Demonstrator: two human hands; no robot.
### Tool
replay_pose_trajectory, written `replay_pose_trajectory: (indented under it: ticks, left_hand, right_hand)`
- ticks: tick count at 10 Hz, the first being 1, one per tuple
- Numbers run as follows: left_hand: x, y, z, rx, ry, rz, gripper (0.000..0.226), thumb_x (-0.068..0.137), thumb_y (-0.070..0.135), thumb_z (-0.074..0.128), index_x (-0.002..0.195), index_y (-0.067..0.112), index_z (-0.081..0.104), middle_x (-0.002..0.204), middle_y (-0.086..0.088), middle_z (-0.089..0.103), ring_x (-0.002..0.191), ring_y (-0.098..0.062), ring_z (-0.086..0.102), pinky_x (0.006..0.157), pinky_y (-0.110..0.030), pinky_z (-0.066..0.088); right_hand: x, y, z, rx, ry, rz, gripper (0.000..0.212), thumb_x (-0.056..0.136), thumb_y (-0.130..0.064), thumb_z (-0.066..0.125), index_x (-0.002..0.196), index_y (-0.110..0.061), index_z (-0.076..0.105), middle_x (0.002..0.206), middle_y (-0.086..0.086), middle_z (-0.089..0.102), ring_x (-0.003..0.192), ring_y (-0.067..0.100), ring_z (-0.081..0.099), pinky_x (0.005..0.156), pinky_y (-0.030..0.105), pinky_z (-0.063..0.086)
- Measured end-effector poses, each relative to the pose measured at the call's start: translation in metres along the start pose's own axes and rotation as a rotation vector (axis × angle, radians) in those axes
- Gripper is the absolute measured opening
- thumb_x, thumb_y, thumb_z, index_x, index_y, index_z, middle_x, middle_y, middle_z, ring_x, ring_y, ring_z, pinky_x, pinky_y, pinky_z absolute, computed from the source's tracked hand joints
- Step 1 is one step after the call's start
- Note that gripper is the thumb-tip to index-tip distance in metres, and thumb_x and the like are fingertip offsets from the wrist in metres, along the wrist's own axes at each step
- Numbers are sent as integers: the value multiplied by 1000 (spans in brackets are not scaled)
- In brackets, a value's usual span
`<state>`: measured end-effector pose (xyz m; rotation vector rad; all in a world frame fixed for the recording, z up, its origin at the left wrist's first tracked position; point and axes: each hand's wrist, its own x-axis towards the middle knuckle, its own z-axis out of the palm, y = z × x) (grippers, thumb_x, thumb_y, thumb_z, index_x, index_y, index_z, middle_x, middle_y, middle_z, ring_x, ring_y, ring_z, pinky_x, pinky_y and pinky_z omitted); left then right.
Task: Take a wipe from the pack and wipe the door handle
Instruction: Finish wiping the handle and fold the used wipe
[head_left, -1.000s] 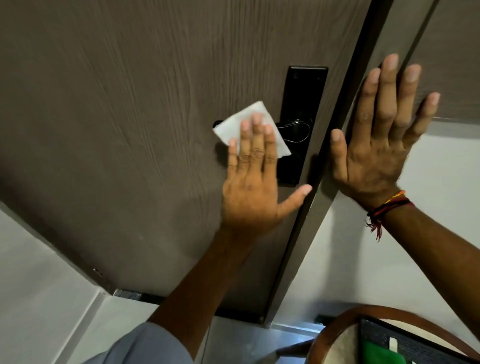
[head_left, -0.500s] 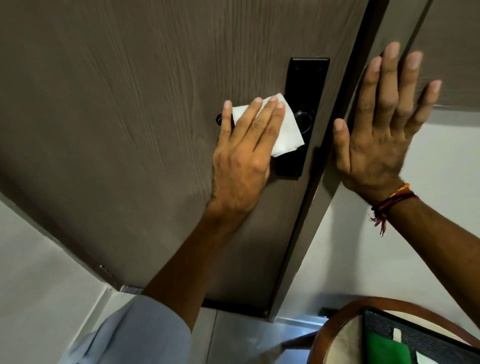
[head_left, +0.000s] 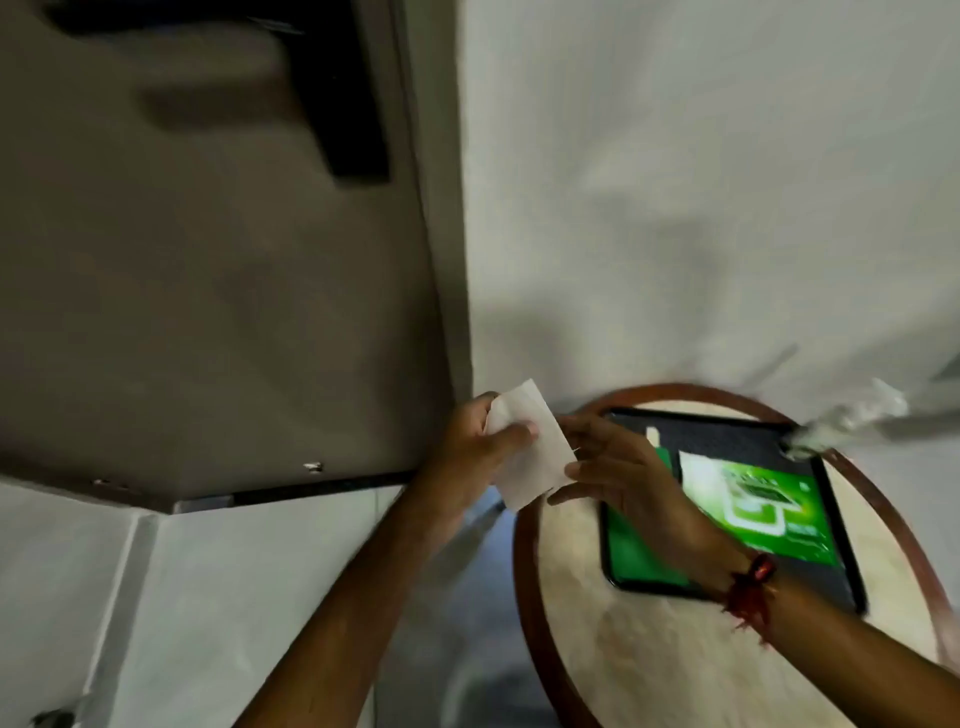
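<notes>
Both hands pinch wipe (head_left: 530, 447) – left grip (head_left: 475, 441) on upper edge, right grip (head_left: 618, 467) on lower corner.

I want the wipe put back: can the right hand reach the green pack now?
Probably yes. The right hand hovers just above the tray holding the pack, nothing between them. But its fingers pinch the wipe, shared with the left hand.
</notes>
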<state>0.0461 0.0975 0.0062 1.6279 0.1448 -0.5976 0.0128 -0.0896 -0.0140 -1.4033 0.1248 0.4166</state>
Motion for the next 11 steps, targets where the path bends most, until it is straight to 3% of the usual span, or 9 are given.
replay_pose_trajectory:
  ticks: [1, 2, 3, 4, 5, 6, 8, 10, 11]
  left_hand:
    - [19, -26, 47, -68, -91, -97, 22, 96, 6, 70, 118, 8, 67, 103, -9, 72, 91, -22, 69, 65, -28, 58]
    - [43, -60, 124, -44, -159, -263, 28, 93, 5, 74, 121, 3, 67, 103, -10, 73, 93, -26, 70, 68, -32, 60]
    - [65, -101, 187, 88, -179, -319, 6, 93, 0, 72, 98, -3, 68, 91, -17, 67, 88, -27, 64, 77, -37, 53]
    - [85, -140, 243, 220, -164, -362, 17, 91, -2, 74, 78, 0, 64, 84, -17, 60, 82, -26, 56, 73, -37, 45]
    - [100, -170, 287, 330, -106, -374, 33, 90, 1, 76, 65, 6, 56, 80, -18, 56, 79, -26, 56, 70, -40, 46]
    - [111, -179, 309, 439, -24, -350, 23, 94, 6, 73, 76, 7, 59, 82, -25, 64, 76, -34, 68, 69, -52, 59]
    - [91, -161, 298, 976, 7, -23, 15, 96, 8, 57, 86, 2, 66, 90, -19, 70, 89, -38, 69, 76, -49, 59]
    - [40, -64, 201, 992, 110, 202, 24, 103, 21, 55, 122, 11, 66, 119, -9, 70, 114, -27, 65, 98, -43, 54]
    - [0, 11, 124, 1007, 283, 406, 29, 98, 16, 62, 126, 8, 66, 121, -14, 70, 115, -34, 64, 96, -49, 55]
  right_hand:
    - [-23, 46, -41, 137, 203, 128, 27, 81, 1, 80, 106, -6, 72, 94, 16, 74, 82, 31, 72, 67, 40, 66]
    - [-57, 88, -112, 134, 437, 215, 11, 93, 6, 69, 95, -5, 71, 87, 10, 76, 75, 22, 75, 58, 33, 66]
    - [-83, 123, -174, 48, 540, 307, 10, 98, 7, 64, 103, 3, 70, 87, 14, 73, 66, 13, 75, 56, 32, 66]
    - [-96, 149, -223, -111, 628, 336, 23, 97, 12, 64, 120, 16, 65, 87, 18, 68, 73, 22, 74, 70, 50, 68]
    - [-92, 168, -256, -416, 709, 295, 22, 93, 7, 72, 115, 9, 70, 102, 27, 73, 96, 38, 72, 88, 59, 61]
    - [-78, 183, -272, -626, 733, 234, 26, 87, 7, 76, 113, 4, 71, 109, 23, 77, 102, 37, 71, 82, 32, 53]
    - [-81, 185, -263, -827, 691, 168, 30, 88, 14, 68, 118, 7, 66, 121, 26, 66, 113, 42, 63, 96, 48, 53]
    - [-82, 79, -182, -1204, 441, -157, 41, 86, 7, 71, 128, 4, 69, 125, 25, 71, 115, 46, 67, 91, 53, 62]
    - [-56, -20, -120, -1313, 439, -454, 45, 85, 6, 72, 130, 3, 69, 130, 23, 70, 117, 44, 68, 96, 51, 61]
